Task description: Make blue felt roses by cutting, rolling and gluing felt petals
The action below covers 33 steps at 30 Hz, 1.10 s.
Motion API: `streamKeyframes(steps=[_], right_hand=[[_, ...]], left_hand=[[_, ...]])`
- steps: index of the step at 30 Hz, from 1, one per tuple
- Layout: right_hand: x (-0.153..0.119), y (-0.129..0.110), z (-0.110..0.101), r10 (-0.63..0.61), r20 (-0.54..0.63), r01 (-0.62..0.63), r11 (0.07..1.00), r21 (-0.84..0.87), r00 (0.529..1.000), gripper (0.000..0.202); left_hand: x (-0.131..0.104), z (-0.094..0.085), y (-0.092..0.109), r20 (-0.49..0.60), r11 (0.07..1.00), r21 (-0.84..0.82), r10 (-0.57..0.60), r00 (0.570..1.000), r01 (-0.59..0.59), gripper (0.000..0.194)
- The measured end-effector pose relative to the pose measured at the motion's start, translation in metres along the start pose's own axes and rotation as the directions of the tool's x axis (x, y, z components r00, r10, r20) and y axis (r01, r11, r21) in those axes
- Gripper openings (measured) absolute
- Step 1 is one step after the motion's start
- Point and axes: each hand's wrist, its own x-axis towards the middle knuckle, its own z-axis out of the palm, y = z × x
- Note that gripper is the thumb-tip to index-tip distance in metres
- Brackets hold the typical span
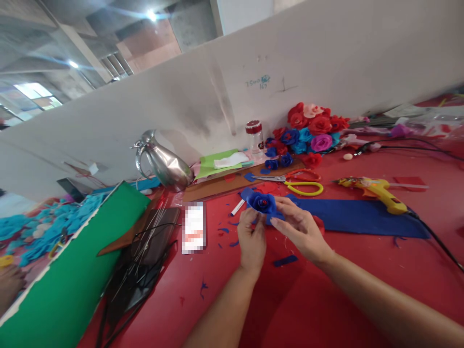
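Observation:
A blue flower with a small red centre (261, 203) is held up over the red table, near the middle of the view. My left hand (251, 237) has its fingers closed on the flower's underside. Around the flower's right side curves my right hand (300, 229), its fingertips at the blue petals. Behind and to the right of the hands lies a long blue strip (366, 216). Scissors with yellow and red handles (303, 187) rest just beyond the flower. A yellow glue gun (380, 191) lies on its side at the right.
A steel jug (165, 162), a glass jar (255, 140) and a pile of paper flowers (315, 128) stand along the wall. A phone (194, 228) lies left of the hands. Further left are a green board (83, 266) and another person's hand (10, 285).

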Motion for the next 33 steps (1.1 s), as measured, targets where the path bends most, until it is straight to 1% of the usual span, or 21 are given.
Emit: streamKeyframes(steps=[2,4,6,9,12,15,20,22,24,30,33], right_hand=[[-0.001,0.002,0.002,-0.016,-0.067,0.010,0.996,-0.086,0.998,0.023],[-0.001,0.004,0.004,-0.035,-0.135,0.013,0.987,-0.157,0.990,0.018],[0.000,0.005,0.005,-0.035,-0.178,0.001,0.982,-0.188,0.983,0.013],[0.000,0.004,0.004,-0.014,-0.216,-0.030,0.979,-0.202,0.976,0.012],[0.001,0.000,0.004,0.007,-0.216,-0.049,0.980,-0.191,0.976,0.012],[0.002,-0.003,0.004,0.056,-0.227,-0.085,0.989,-0.122,0.972,0.014],[0.005,-0.001,0.004,0.195,-0.263,-0.190,0.981,0.046,0.945,0.018],[0.006,0.002,0.003,0.241,-0.272,-0.226,0.970,0.086,0.932,0.021],[0.007,0.002,0.002,0.245,-0.265,-0.231,0.969,0.082,0.933,0.023],[0.002,-0.001,0.007,0.175,-0.235,-0.174,0.984,0.025,0.956,0.016],[-0.001,0.001,0.009,0.147,-0.228,-0.155,0.988,-0.015,0.962,0.016]], left_hand=[[0.001,0.000,0.001,-0.023,1.000,0.012,0.002,1.000,-0.002,0.024],[0.002,0.000,0.003,-0.005,1.000,-0.009,0.003,1.000,-0.003,0.025],[0.002,0.002,0.005,0.031,0.999,-0.031,-0.010,0.999,0.011,0.027],[0.001,0.004,0.007,0.070,0.999,-0.028,-0.043,0.997,0.045,0.028],[0.001,0.003,0.008,0.090,0.998,-0.018,-0.062,0.994,0.064,0.028],[0.000,0.003,0.008,0.096,0.996,-0.027,-0.079,0.992,0.082,0.028],[-0.001,0.003,0.009,0.087,0.993,-0.055,-0.102,0.991,0.107,0.027],[-0.002,0.003,0.010,0.086,0.993,-0.050,-0.104,0.991,0.108,0.027],[-0.002,0.003,0.010,0.089,0.993,-0.044,-0.106,0.990,0.110,0.026],[-0.001,0.004,0.010,0.091,0.990,-0.071,-0.117,0.989,0.124,0.027],[-0.001,0.004,0.009,0.096,0.989,-0.089,-0.112,0.989,0.121,0.028]])
